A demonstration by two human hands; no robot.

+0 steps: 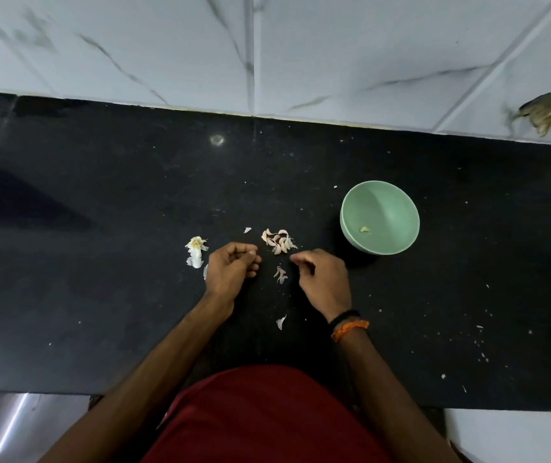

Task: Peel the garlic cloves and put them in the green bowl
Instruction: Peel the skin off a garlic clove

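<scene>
You stand at a black counter [100, 228], looking down at your two hands. A green bowl [379, 222] sits to your right on the counter, upright, and holds one small pale piece [364, 229], probably a peeled clove, near its bottom. A small heap of unpeeled cloves [279, 241] lies between the bowl and your hands, just beyond your fingertips and apart from the bowl. Your left hand [230, 269] hovers with its fingers curled in toward the thumb; whether it holds anything cannot be told. Your right hand [322, 279] has its fingers bent together, thumb and forefinger meeting close to the heap. Scraps of skin [280, 274] lie between your hands, and a larger clump of husk [195, 252] lies left of your left hand.
</scene>
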